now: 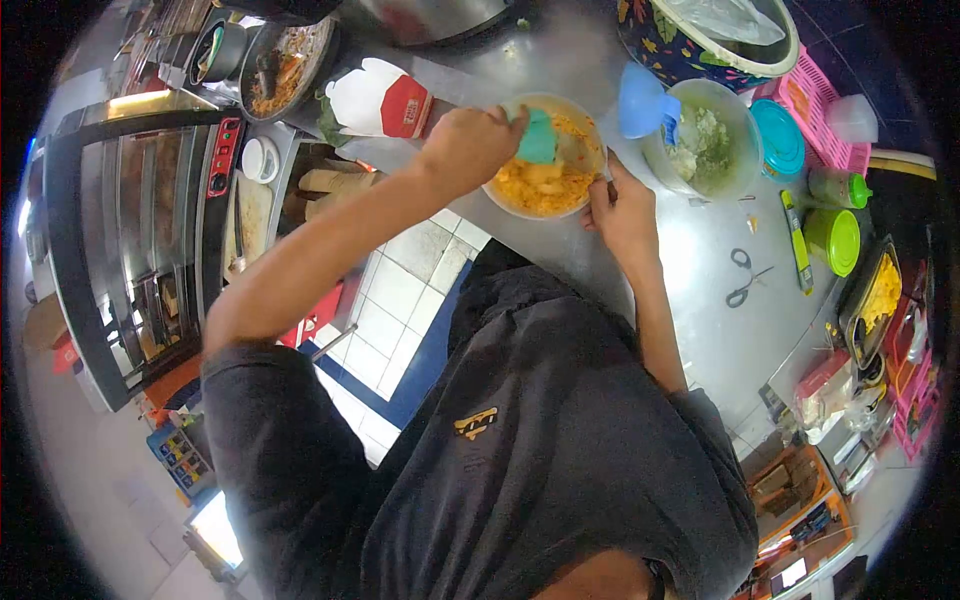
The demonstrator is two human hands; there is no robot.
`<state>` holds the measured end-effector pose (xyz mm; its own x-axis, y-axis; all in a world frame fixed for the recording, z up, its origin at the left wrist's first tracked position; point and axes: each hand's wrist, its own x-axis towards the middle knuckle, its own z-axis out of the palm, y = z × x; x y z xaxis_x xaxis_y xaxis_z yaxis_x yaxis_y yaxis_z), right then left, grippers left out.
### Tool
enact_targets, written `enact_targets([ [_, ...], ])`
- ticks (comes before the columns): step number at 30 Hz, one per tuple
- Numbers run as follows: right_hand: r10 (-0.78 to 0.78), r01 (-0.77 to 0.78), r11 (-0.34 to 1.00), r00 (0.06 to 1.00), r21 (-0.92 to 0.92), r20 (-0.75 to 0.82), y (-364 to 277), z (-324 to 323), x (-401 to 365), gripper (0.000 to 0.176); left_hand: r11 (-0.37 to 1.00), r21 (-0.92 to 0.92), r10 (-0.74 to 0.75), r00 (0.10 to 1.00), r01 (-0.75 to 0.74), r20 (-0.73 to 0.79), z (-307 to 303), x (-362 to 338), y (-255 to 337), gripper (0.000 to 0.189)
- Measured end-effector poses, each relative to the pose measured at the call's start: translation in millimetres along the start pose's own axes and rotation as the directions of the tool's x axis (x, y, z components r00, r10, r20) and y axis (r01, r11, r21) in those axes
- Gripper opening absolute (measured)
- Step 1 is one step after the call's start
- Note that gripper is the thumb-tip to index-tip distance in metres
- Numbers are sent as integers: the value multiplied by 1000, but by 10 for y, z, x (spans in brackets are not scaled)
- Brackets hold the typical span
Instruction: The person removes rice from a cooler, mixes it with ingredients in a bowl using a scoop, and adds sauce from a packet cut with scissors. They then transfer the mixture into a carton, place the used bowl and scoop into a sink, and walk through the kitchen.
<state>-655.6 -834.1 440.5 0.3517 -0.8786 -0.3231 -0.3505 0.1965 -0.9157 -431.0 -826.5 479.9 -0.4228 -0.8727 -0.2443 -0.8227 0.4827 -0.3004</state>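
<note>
My left hand [476, 146] is closed on a teal scraper [537, 137], which dips into an orange-yellow mixture in a round, pale bowl [494, 196]. The fingers of my right hand [622, 208] grip this bowl's lower right rim. To the right of it stands a clear tub [745, 170] of whitish and green contents, with a blue funnel-like item [643, 100] at its edge. A red and white carton [385, 100] lies to the left, near my left wrist.
Scissors [741, 277], a yellow-green cutter [797, 242], a green-lidded jar [832, 242] and a teal lid [778, 138] lie right on the metal table [690, 250]. A patterned bin [700, 55] stands behind. A pan [284, 75] and a glass-fronted cabinet [150, 260] are left.
</note>
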Motion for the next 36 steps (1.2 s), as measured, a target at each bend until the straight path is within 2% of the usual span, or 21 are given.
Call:
enact_targets([
  [1,-2,2,1000,1000,1,-1,1,8,9,47,993,-11,-114,991,116,71,30,50,23,41],
  [2,24,-24,999,1000,49,-6,18,12,10,47,994,-12,-111,991,113,69,57,57,80,41],
  [4,56,-54,994,998,97,-20,78,27,12,47,969,-122,-166,936,213,311,-49,43,208,30],
  [5,65,-63,992,998,111,-21,118,49,10,46,935,-238,-192,939,264,284,68,7,253,25],
  [6,65,-61,990,998,128,-22,124,60,36,46,933,-237,-201,938,271,282,82,1,302,25],
  [8,66,-65,985,998,159,0,117,41,55,45,856,-462,-138,964,232,228,99,-3,394,28],
  [11,68,-76,980,997,186,48,107,-20,23,45,786,-563,-183,966,255,181,117,47,387,28],
  [12,54,-68,981,995,179,85,108,-46,16,45,788,-565,-172,969,245,180,43,41,380,28],
  [14,54,-68,980,995,186,80,151,-69,22,45,790,-526,-269,949,316,167,-263,-20,350,28],
  [15,47,-62,980,995,189,86,171,-71,28,44,792,-525,-266,950,313,166,-385,-36,356,28],
  [17,51,-68,977,995,202,92,212,-63,33,45,749,-503,-375,902,431,215,-560,-90,378,28],
  [21,89,-113,963,990,246,107,187,-68,24,47,795,-481,-264,924,371,276,-308,-211,488,34],
  [23,76,-98,967,992,235,101,205,-47,23,47,897,-366,-196,966,246,169,-101,-199,377,40],
  [24,57,-77,972,994,223,93,203,-41,31,47,897,-366,-199,966,248,168,-77,-166,312,40],
  [26,71,-91,974,992,209,102,158,-55,30,47,940,-215,-242,962,265,127,-75,-100,199,45],
  [28,95,-113,973,991,199,97,151,-62,13,47,934,-205,-285,956,292,63,-275,-35,160,44],
  [30,20,-33,982,997,185,76,150,-54,1,47,918,-204,-346,938,339,3,-276,21,232,44],
  [33,49,-65,979,995,194,87,139,-46,15,47,912,-140,-375,922,386,97,3,85,372,44],
  [35,69,-85,973,994,215,82,152,-25,24,47,847,-313,-370,899,430,234,91,115,398,36],
  [36,93,-108,966,993,233,76,170,-23,17,47,850,-316,-362,903,422,232,118,99,415,36],
])
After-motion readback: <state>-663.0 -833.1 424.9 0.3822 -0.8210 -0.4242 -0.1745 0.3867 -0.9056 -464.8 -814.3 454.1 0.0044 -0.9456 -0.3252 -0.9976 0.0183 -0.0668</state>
